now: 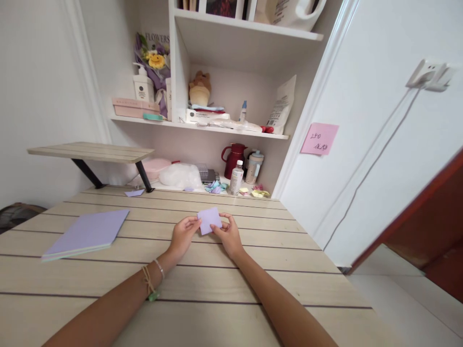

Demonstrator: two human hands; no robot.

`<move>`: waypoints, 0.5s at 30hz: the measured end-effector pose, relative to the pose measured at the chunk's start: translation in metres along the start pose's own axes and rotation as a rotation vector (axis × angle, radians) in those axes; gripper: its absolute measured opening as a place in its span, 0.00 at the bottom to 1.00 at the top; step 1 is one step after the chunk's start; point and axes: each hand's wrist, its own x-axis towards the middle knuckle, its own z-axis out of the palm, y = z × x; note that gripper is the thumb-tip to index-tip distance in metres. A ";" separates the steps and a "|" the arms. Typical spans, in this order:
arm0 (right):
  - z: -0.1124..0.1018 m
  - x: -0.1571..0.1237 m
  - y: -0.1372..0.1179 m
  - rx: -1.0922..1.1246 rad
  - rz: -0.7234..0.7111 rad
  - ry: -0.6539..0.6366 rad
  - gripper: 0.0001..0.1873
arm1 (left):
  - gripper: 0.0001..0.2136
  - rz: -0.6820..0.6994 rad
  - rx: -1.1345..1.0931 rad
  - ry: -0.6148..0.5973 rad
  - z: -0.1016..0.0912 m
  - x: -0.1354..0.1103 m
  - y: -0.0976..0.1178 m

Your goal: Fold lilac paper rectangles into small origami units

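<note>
Bare forearms (108,308) reach in from the lower edge of the frame, the left one wearing a green charm (153,296). At the centre, a small purple paper square (208,217) is pinched at its left side by the left hand (183,236), fingers curled, and at its lower right by the part-closed right hand (229,236). Uneven thumb pressure could crease or skew it; a loosened pinch might drop it on the table (202,279) (dark grooves could catch an edge). A wide left swing might knock the paper stack (87,231), mid-left.
</note>
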 end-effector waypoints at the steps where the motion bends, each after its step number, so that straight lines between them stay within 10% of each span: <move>1: 0.000 0.000 0.000 0.001 0.000 0.008 0.29 | 0.16 -0.012 -0.012 -0.002 -0.001 0.000 -0.001; 15: 0.000 0.001 -0.003 0.011 -0.001 0.131 0.29 | 0.15 -0.128 -0.037 -0.094 -0.001 -0.002 -0.001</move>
